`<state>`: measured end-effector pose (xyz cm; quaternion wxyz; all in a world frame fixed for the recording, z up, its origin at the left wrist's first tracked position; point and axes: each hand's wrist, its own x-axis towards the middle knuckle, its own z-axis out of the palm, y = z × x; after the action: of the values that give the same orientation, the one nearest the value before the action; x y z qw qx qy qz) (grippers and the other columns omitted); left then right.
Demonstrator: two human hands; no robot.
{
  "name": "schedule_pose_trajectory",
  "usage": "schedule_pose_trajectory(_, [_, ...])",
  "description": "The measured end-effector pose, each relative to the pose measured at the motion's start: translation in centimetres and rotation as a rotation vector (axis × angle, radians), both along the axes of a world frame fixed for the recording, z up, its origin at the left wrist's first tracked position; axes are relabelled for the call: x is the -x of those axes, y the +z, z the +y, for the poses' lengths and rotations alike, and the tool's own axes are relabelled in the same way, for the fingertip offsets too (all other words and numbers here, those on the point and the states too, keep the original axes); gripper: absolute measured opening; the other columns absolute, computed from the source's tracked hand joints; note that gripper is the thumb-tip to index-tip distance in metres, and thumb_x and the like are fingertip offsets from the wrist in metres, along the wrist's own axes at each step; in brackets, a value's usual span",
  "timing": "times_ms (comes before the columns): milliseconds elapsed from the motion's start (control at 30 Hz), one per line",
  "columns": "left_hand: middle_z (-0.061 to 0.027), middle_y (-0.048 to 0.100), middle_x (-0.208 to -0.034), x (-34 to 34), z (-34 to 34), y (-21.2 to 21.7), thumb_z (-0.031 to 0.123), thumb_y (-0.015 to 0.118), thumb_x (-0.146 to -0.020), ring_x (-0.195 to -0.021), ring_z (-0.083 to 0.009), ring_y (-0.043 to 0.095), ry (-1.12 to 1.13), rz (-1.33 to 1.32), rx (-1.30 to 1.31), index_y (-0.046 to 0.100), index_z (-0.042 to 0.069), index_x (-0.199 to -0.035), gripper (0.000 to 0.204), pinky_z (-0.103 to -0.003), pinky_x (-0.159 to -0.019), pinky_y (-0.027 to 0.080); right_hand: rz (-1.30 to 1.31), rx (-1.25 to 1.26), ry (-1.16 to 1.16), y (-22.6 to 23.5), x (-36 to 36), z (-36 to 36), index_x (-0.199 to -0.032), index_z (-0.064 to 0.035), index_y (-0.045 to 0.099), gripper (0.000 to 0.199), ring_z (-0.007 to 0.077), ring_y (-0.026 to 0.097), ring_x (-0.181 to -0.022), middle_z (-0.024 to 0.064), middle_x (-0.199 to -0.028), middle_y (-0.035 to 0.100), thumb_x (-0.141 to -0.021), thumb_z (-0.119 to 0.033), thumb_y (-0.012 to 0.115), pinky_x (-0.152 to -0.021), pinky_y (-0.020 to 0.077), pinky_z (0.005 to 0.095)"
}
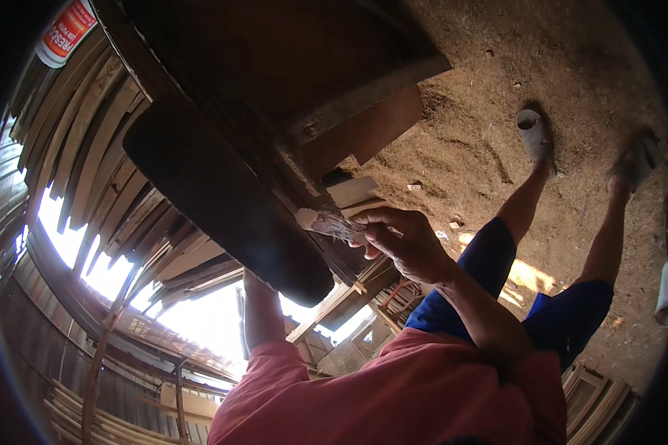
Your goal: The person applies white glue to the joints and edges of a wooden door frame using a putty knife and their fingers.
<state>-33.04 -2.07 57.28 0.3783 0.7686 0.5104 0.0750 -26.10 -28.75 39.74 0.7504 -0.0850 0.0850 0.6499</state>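
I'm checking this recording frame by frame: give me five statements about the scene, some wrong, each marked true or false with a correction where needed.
1. The right hand grips a small pale-tipped tool. True.
2. The left hand lies in full view on top of the dark rounded panel. False: the left forearm runs behind the panel, and that hand is hidden.
3. A red-and-white container shows at the upper left. True.
4. The person's shorts are yellow. False: they are blue.
5. Long wooden planks show only at the picture's right edge. False: many fill the left side.
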Motion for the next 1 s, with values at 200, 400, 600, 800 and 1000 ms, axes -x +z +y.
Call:
schedule_pose_trajectory(200, [-0.0125,0.058,-0.125,0.1,0.0,0.2,0.073,0.028,-0.1,-0.112,-0.0172,0.059,0.02,0.005,0.009,0.045,0.002,-0.14,0.084,-0.034,-0.097,0.051,0.089,-0.086,-0.08,4.7,0.6,-1.6,-0.123,0.0023,0.068,0.029,0.016,0.069,-0.097,0.0136,-0.109,0.074,-0.097,-0.012,0.068,-0.082,0.0563,0.0311])
schedule_pose_trajectory(400, [-0.0135,0.057,-0.127,0.2,1.8,-1.2,0.073,0.025,-0.101,-0.114,-0.0176,0.057,-0.198,0.14,-0.134,0.045,0.001,-0.141,0.085,-0.034,-0.099,0.049,0.092,0.116,-0.112,5.7,-4.3,-4.0,-0.115,0.0008,0.072,0.022,0.0112,0.066,-0.088,0.0086,-0.103,0.074,-0.095,-0.005,0.069,-0.076,0.0527,0.0273])
schedule_pose_trajectory(600, [-0.0197,0.047,-0.14,1.3,1.3,-3.3,0.072,0.018,-0.102,-0.126,-0.0307,0.048,0.087,0.185,-0.432,0.035,0.002,-0.148,0.085,-0.046,-0.11,0.037,-1.032,0.351,-0.242,12.3,-12.3,-6.0,-0.115,-0.001,0.07,0.021,0.0225,0.069,-0.085,0.0156,-0.106,0.071,-0.096,0.002,0.06,-0.077,0.0543,0.0321])
schedule_pose_trajectory(800, [-0.0263,0.038,-0.149,-1.2,-1.2,-3.1,0.068,0.013,-0.102,-0.134,-0.0434,0.032,0.172,0.311,-0.533,0.033,0.006,-0.151,0.082,-0.055,-0.115,0.016,-1.91,0.572,-0.014,19.5,-19.7,-1.9,-0.114,-0.0038,0.073,0.028,0.0294,0.068,-0.088,0.0144,-0.1,0.07,-0.087,-0.001,0.065,-0.077,0.0543,0.04])
schedule_pose_trajectory(1000, [-0.0257,0.027,-0.16,-0.8,-1.3,-3.6,0.062,0.018,-0.105,-0.149,-0.0418,0.019,0.177,0.263,-0.537,0.027,-0.001,-0.153,0.08,-0.06,-0.117,0.008,-2.271,0.378,0.246,20.3,-18.4,3.4,-0.11,-0.0067,0.075,0.026,0.0284,0.069,-0.086,0.0115,-0.094,0.07,-0.088,-0.003,0.063,-0.078,0.0549,0.041])
